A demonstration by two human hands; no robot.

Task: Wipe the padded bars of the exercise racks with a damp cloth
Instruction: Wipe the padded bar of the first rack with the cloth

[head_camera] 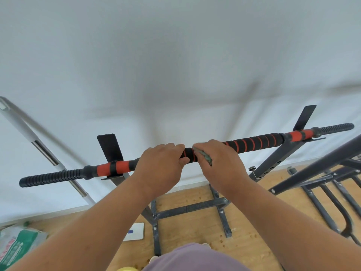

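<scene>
White wall [175, 55], wood floor [244, 241]. Left hand [160, 169] grips soft black-red bar [254, 142]. Right hand [220, 163] wraps green cloth [206, 157] round bar.

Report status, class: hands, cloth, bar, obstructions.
Left hand grips padded bar. Right hand presses cloth around bar. Nothing blocking.

The padded bar [254, 142] is showing matt black foam with orange spiral stripes, its ends ribbed like rubber. The rack frame [192, 208] is looking like dark painted metal, scuffed. The floor [250, 239] is showing pale speckled wood. The leaning pole [58, 165] is gleaming as polished metal.
</scene>
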